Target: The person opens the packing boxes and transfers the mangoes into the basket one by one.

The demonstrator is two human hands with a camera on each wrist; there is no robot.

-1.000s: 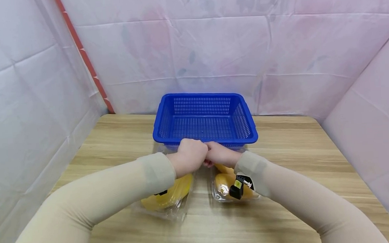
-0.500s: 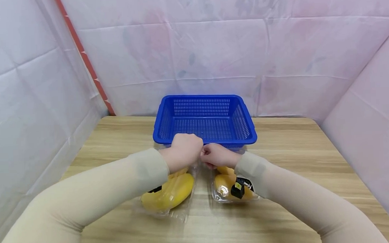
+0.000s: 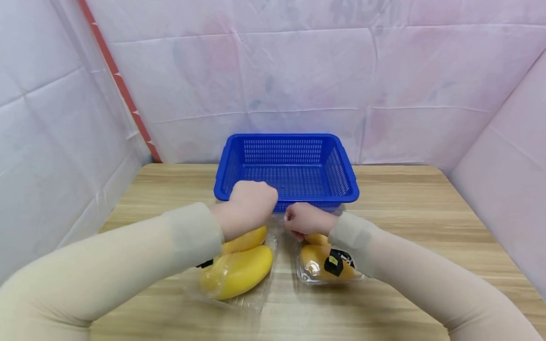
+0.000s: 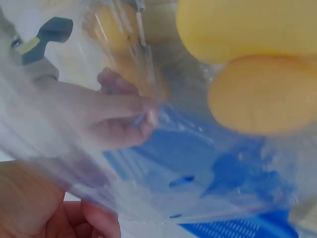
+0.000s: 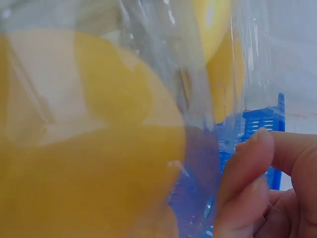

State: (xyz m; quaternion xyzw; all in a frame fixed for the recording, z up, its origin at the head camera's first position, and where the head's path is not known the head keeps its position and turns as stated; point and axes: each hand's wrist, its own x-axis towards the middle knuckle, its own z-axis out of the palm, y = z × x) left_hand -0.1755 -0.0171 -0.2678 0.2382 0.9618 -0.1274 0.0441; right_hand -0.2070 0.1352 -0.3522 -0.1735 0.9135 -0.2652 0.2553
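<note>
My left hand (image 3: pixel 251 204) is curled at the edge of a thin clear plastic lid (image 4: pixel 193 183), raised over the left box. Beneath it lie yellow mangoes (image 3: pixel 241 273), seen partly through clear plastic. My right hand (image 3: pixel 309 219) has its thumb and fingers bent together at the clear plastic edge between the boxes; in the right wrist view the plastic (image 5: pixel 228 139) runs right beside its fingertips (image 5: pixel 260 141). Under my right wrist sits a second clear plastic box (image 3: pixel 309 278) with orange-yellow mangoes (image 3: pixel 314 257), partly hidden by the sleeve and wrist camera.
A blue slotted plastic basket (image 3: pixel 281 139) stands just beyond both hands, near the back of the wooden table (image 3: pixel 403 210). Printed cloth walls (image 3: pixel 305 72) enclose the table at the back and both sides.
My left hand has moved left and slightly away from me, off my right hand, uncovering more of the yellow mangoes. The right hand stays nearly in place.
</note>
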